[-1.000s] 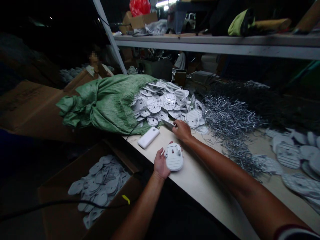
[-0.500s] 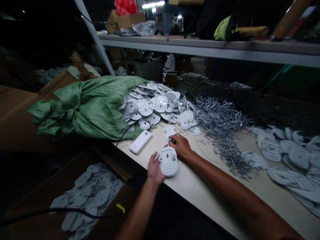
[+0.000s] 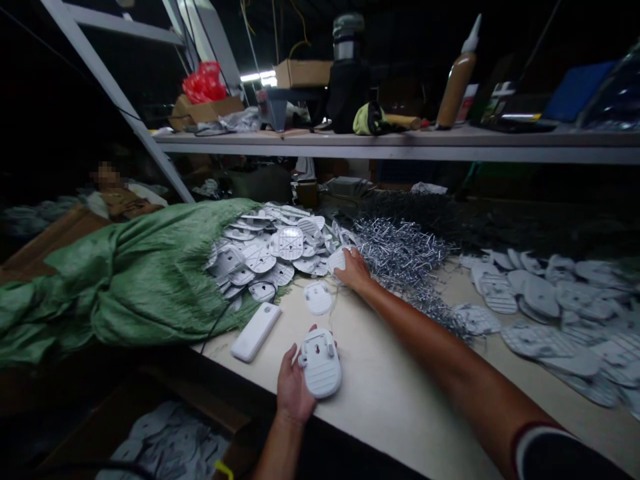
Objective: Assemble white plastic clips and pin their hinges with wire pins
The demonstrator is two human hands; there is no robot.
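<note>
Head view: left hand (image 3: 293, 392) grips a ribbed white plastic plate (image 3: 321, 377), lower centre; right hand (image 3: 355, 272) touches a second plate (image 3: 336, 261) at centre, grip unclear. Careless dragging could scatter adjacent metal pins (image 3: 403, 248) across the desk (image 3: 390, 387).

The left hand (image 3: 294, 395) holds 1 white ribbed piece (image 3: 323, 375) above the table edge (image 3: 350, 419); the right hand (image 3: 355, 272) touches another piece (image 3: 337, 262) between the heap (image 3: 290, 244) at the green sack's (image 3: 145, 273) mouth and the metal pins (image 3: 400, 252). 1 loose piece (image 3: 318, 299) lies near a white device (image 3: 257, 332).
</note>
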